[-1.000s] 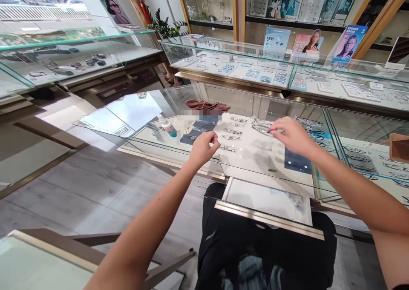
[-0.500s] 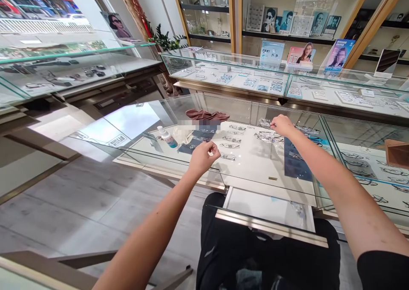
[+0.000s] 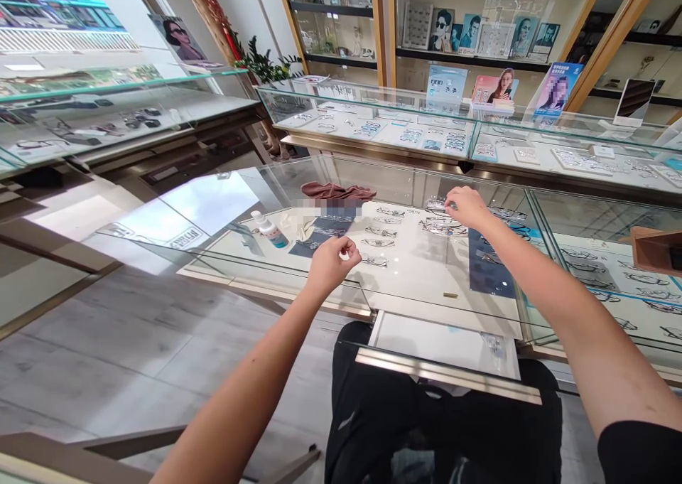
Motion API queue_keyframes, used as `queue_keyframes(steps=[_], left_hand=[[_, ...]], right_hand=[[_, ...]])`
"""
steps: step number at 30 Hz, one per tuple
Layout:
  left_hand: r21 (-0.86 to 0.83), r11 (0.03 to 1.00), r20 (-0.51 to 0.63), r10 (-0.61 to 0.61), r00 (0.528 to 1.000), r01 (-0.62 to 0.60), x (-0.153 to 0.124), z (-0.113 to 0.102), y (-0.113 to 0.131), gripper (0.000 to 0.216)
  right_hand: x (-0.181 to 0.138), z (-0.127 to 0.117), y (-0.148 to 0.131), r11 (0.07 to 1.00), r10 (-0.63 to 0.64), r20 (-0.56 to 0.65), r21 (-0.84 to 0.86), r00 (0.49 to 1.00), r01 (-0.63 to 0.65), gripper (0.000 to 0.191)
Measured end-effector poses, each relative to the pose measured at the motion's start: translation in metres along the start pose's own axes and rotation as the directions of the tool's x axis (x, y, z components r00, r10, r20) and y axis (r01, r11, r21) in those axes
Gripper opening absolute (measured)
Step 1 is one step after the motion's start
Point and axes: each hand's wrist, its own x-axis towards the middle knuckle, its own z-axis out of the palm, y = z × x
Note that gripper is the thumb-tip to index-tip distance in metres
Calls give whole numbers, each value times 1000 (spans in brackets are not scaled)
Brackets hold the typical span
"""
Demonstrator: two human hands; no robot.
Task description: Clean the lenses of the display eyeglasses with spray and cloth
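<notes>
The left hand (image 3: 334, 260) curls, thumb to forefinger, apparently empty. Farther over the glass display counter (image 3: 408, 283), the right hand (image 3: 467, 205) meets one end of the eyeglasses (image 3: 435, 205), grip unclear; likely light, stiff and easily scratched, best held by the temples, off the lenses

Glass counter (image 3: 213, 196) — eyeglasses (image 3: 435, 206), brown cloth (image 3: 339, 192), bottle (image 3: 271, 231)
</notes>
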Motion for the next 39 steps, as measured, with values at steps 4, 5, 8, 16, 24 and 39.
queue_keyframes(steps=[4,5,8,16,24,39], left_hand=[[1,1000,6,-13,1000,13,-2,-3,1,10],[-1,1000,6,-22,1000,22,-2,-4,2,10],[-17,999,13,-44,999,44,-4,-7,1,12],[-25,999,34,-32,999,33,-5,-12,0,14],[4,1000,40,1,999,-1,-9,-16,-1,16],[54,999,-54,-5,999,8,-27,-24,-5,32]], right_hand=[[-44,-17,-58,967,-212,-225,94,951,237,22],[-62,-19,-78,937,-308,-244,89,920,337,22],[-120,-12,-132,828,-553,-68,59,830,557,30],[-189,87,-162,663,-417,238,740,877,114,13],[-153,174,-150,703,-81,205,705,975,-90,13],[-37,198,-68,783,117,129,599,985,-171,38]])
